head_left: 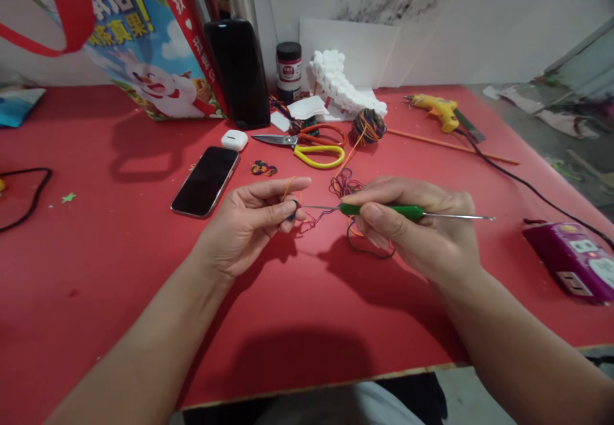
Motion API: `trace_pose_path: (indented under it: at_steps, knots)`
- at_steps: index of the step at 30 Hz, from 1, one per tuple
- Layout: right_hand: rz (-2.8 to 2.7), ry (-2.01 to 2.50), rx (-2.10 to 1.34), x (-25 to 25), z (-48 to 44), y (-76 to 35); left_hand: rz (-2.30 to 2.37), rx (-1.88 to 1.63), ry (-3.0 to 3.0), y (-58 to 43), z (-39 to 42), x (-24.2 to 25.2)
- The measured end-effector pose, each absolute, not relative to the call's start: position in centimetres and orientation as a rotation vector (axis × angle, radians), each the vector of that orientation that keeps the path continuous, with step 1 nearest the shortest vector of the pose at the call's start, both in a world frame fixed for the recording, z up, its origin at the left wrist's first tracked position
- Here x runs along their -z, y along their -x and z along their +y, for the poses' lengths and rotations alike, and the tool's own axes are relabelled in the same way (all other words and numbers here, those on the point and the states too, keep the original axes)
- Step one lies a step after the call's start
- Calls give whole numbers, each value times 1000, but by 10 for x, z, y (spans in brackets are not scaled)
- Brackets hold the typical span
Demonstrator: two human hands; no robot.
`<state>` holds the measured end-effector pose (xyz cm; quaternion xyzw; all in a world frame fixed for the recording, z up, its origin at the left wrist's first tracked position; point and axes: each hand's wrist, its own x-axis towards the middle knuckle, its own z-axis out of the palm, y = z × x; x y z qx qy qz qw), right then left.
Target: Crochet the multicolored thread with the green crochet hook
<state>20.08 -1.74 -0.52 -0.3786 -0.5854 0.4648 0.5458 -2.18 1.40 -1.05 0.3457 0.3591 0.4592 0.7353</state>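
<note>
My left hand (254,224) pinches a small dark piece of crochet work (293,210) between thumb and fingers, with an orange strand looped over the raised index finger. In my right hand (417,220) is a crochet hook (407,212) with a green handle, gripped like a pen. Its thin shaft points left and reaches the crochet piece; the tip is hidden there. Multicoloured yarn (346,183) lies loose between and behind the hands, and an orange strand runs back to a yarn ball (368,126). A small crocheted piece (263,168) lies beyond my left hand.
Behind the hands lie scissors (319,147), a phone (206,182) and a white earbud case (235,139). A gift bag (163,61), black upright device (238,73), jar (288,70) and white bumpy model (343,83) stand farther back. On the right are a glue gun (436,110) and purple power strip (573,259).
</note>
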Motion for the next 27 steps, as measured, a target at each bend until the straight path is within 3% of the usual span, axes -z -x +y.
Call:
trace_pose_path:
  at_steps: [10, 27]
  knots:
    - [-1102, 820, -1449, 6, -10, -201, 728, -1006, -763, 20, 12, 9]
    - [-1087, 821, -1481, 4, -8, -201, 743, -1102, -794, 12, 4, 8]
